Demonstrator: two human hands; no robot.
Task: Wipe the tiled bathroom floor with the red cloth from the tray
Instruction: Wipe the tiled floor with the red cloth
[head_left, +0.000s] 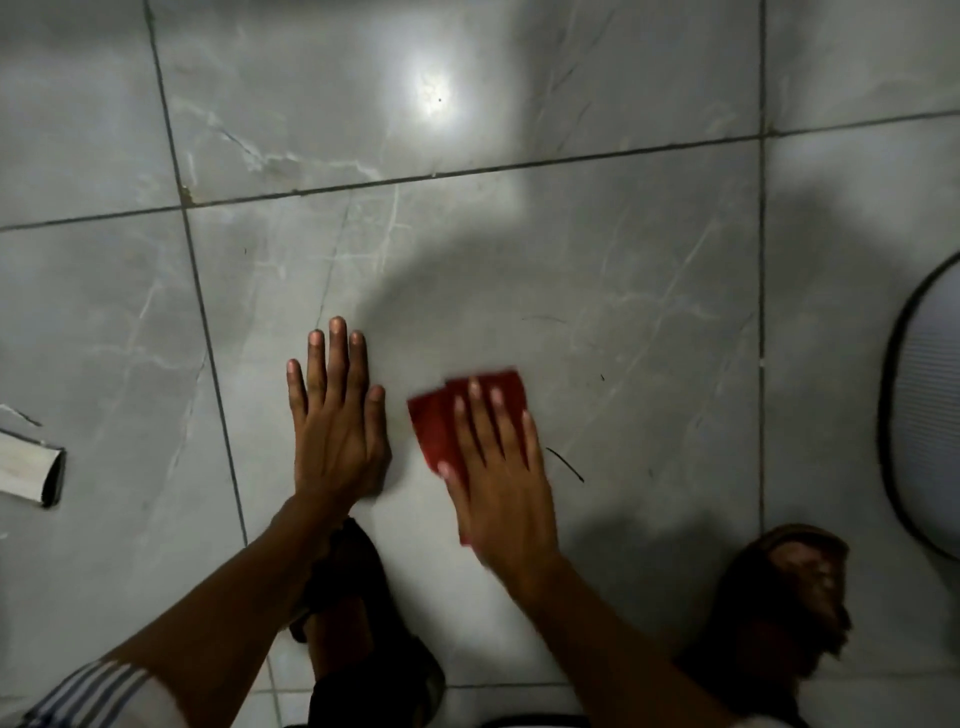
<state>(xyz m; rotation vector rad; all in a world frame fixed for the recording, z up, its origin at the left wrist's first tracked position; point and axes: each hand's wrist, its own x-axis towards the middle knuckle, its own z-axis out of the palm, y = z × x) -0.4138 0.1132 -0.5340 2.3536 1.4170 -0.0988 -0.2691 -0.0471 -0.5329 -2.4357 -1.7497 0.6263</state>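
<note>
A folded red cloth (441, 423) lies flat on the grey marble-look tiled floor (597, 260), just below the middle of the view. My right hand (501, 483) presses down on the cloth with fingers spread, covering its lower right part; the hand looks slightly blurred. My left hand (335, 415) rests flat on the bare tile to the left of the cloth, fingers together, holding nothing. A narrow gap of tile separates the two hands.
My sandalled feet stand on the floor at the bottom: one (358, 597) under my left forearm, one (784, 587) at the lower right. A round white object with a dark rim (919, 410) sits at the right edge. A white, dark-edged object (31, 467) pokes in from the left.
</note>
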